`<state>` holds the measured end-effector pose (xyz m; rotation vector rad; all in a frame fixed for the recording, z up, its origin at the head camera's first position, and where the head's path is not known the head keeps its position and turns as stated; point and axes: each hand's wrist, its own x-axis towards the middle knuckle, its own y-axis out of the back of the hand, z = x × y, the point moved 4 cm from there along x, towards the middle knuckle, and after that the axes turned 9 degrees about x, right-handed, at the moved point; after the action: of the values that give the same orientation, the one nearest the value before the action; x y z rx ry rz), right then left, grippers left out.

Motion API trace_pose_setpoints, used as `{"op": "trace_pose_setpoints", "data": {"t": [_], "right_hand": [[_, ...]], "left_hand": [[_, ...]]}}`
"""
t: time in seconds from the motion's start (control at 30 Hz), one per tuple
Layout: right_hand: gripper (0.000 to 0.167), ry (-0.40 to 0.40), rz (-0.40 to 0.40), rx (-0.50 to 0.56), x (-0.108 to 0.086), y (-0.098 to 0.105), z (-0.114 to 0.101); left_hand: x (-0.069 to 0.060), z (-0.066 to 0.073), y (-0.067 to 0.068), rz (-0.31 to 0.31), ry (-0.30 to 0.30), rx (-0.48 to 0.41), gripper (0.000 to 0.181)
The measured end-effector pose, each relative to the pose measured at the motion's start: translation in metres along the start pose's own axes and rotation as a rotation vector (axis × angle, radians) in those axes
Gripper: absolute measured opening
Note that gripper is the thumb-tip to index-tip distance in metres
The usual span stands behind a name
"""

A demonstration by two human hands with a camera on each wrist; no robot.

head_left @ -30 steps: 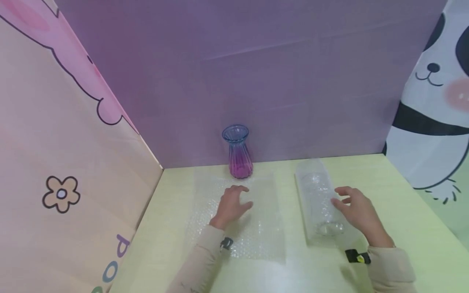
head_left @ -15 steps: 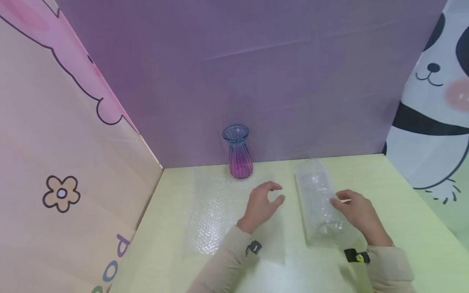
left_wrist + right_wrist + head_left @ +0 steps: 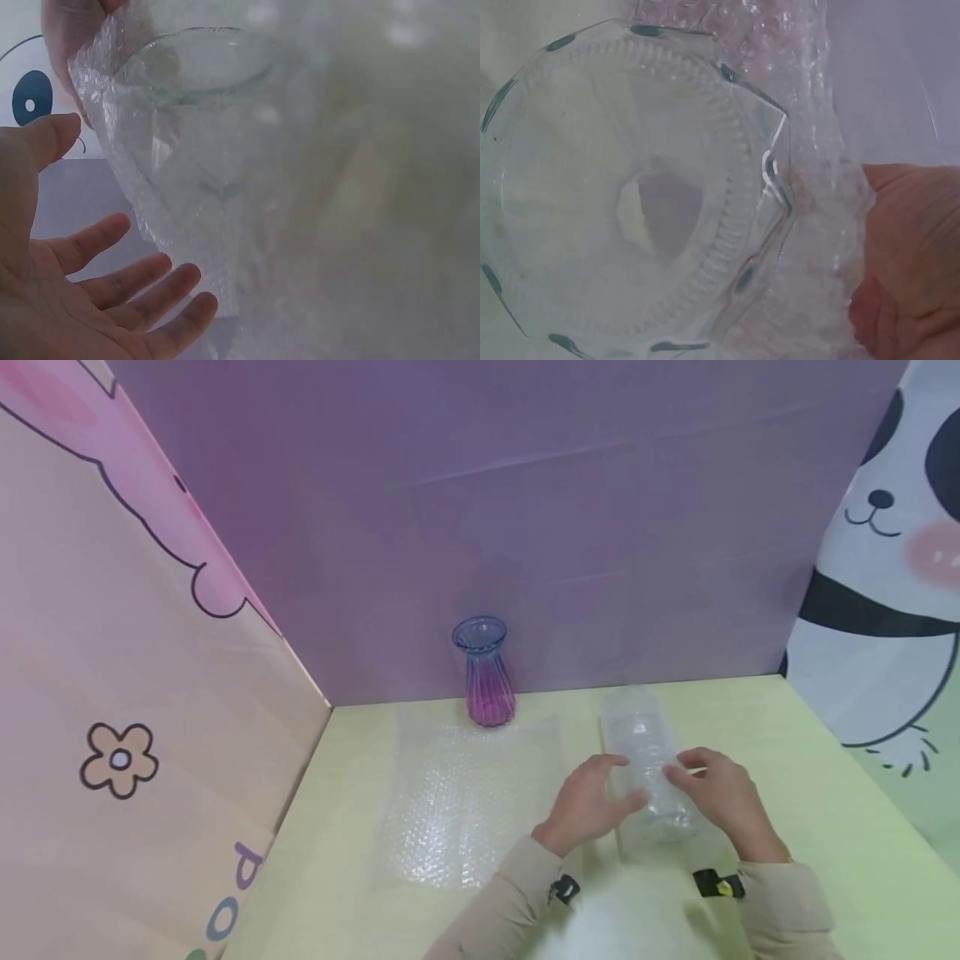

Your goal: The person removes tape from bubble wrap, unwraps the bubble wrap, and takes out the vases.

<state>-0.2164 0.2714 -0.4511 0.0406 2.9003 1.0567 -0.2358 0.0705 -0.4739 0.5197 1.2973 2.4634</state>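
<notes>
A clear glass vase (image 3: 660,806) lies on the table inside a wrap of bubble wrap (image 3: 632,703). From its left comes my left hand (image 3: 588,802), thumb and fingers spread at the wrap's edge. In the left wrist view that hand (image 3: 82,277) shows an open palm beside the bubble wrap. On the other side my right hand (image 3: 723,793) holds the wrapped vase's right edge between thumb and fingers. The right wrist view shows the vase's scalloped base (image 3: 769,150) up close; the right fingertips are hidden behind the bubble wrap there.
A flat sheet of bubble wrap (image 3: 465,810) lies at the left of the pale table (image 3: 840,827). Behind it stands a blue and purple fluted glass vase (image 3: 487,681). A purple backdrop (image 3: 465,510) and printed side panels (image 3: 873,668) close in the table.
My left hand has moved right, from over the flat bubble wrap to the wrapped vase. The right hand has shifted slightly left at the vase's side.
</notes>
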Motion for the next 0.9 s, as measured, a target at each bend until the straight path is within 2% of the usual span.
{"op": "trace_pose_setpoints", "data": {"t": [0.3,0.63,0.9], "right_hand": [[0.061,0.077,0.065,-0.041,0.002,-0.006,-0.008],[0.057,0.093,0.058,-0.067,0.002,-0.007,-0.012],[0.041,0.145,0.055,-0.078,0.002,-0.006,-0.009]], "left_hand": [[-0.003,0.006,-0.005,-0.022,0.028,0.011,0.068],[-0.003,0.004,-0.012,-0.015,0.06,-0.019,0.072],[-0.003,0.0,-0.011,-0.024,0.109,-0.077,0.071]]}}
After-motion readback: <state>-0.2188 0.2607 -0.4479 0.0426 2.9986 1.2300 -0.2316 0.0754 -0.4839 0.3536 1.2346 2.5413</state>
